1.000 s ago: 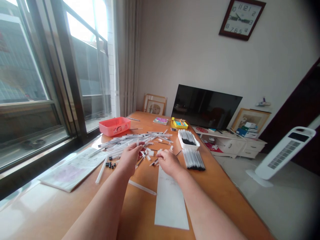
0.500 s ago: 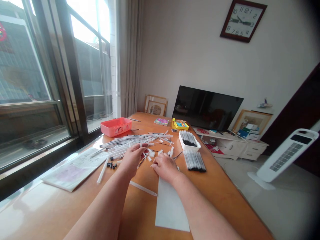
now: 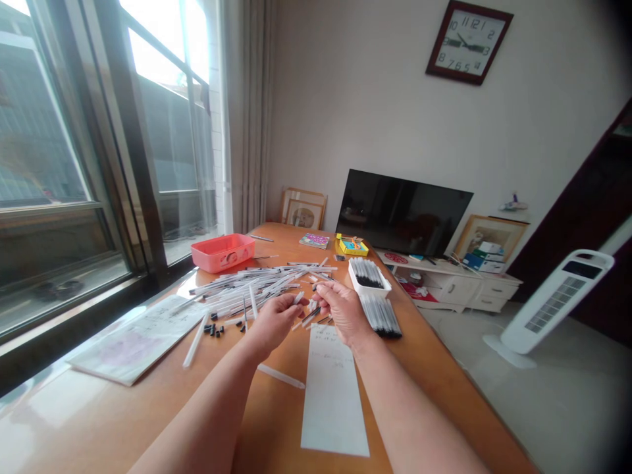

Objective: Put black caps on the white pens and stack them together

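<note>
My left hand (image 3: 277,320) is closed over the middle of the table, with a short translucent white pen part (image 3: 299,297) showing at its fingertips. Close by on its right, my right hand (image 3: 344,312) pinches a small dark piece (image 3: 315,288), perhaps a black pen plug. The hands are slightly apart. Behind them spreads a loose pile of clear pen barrels (image 3: 257,288). Several black plugs (image 3: 213,330) lie left of my left hand. Below the hands rest a single white barrel (image 3: 281,376) and a sheet of paper with handwriting (image 3: 334,401).
At right, a white basket (image 3: 374,289) holds black-ended pens, and a row of similar pens (image 3: 381,317) lies before it. A red plastic box (image 3: 222,254) stands at back left. A booklet (image 3: 138,339) lies at left. Farther back sits a yellow box (image 3: 352,246).
My right hand has lifted off the table near the paper's top and now holds a small dark piece. My left hand has shifted right, nearer to it. The view has turned slightly.
</note>
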Demonstrator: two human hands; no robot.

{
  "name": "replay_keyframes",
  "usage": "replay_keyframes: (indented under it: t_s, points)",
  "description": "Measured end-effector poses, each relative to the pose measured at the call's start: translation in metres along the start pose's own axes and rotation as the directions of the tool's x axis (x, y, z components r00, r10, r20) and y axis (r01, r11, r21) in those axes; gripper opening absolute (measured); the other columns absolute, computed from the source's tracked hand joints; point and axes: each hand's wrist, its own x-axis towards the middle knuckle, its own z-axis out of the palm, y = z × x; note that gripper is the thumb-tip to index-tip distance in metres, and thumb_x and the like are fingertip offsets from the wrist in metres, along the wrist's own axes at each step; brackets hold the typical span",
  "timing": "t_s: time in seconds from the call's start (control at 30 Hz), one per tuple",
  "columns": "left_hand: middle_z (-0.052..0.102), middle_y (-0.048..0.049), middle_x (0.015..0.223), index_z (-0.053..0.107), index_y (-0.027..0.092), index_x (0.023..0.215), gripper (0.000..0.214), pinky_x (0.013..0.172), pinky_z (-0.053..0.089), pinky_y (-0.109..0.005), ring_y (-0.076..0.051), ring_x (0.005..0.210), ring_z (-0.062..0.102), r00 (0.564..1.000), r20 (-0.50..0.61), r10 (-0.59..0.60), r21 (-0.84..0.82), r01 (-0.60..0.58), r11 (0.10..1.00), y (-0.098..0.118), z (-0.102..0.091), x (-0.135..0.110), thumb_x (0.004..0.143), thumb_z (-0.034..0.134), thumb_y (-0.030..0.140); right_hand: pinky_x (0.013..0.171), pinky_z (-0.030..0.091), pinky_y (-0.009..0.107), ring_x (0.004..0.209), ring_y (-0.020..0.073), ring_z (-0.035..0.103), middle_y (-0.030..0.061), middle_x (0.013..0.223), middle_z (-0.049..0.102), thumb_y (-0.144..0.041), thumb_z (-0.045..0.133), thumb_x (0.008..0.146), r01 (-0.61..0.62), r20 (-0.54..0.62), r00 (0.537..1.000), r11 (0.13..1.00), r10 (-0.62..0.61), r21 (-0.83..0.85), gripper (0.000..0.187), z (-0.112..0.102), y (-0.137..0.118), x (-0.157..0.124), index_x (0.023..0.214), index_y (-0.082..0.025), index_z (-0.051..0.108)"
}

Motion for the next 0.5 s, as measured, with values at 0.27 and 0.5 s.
replay_keyframes:
  t_s: [0.27,0.5]
  points:
    - [0.069,-0.0034,0.075,0.075,0.016,0.099,0.036,0.067,0.039,-0.029,-0.017,0.068,0.053,0.999,0.033,-0.001,0.042,0.000,0.999,0.0071,0.0020,-0.0032,0.079,0.062,0.042,0.056,0.037,0.024,0.057,0.0103,0.046,-0.0003,0.072,0.065,-0.042,0.068,0.081,0.084,0.050,0.996,0.993,-0.080,-0.078,0.029,0.0044,-0.0039,-0.0036,0.093,-0.017,0.076]
    - [0.068,-0.0031,0.075,0.075,0.016,0.097,0.033,0.065,0.038,-0.028,-0.017,0.068,0.052,0.998,0.057,0.019,0.041,-0.021,0.999,0.0042,0.0012,-0.0023,0.079,0.061,0.041,0.062,0.043,0.026,0.062,0.0132,0.052,-0.0003,0.072,0.064,-0.043,0.065,0.084,0.115,0.070,0.992,0.975,-0.104,-0.188,0.029,0.0066,-0.0094,-0.0074,0.092,-0.019,0.077]
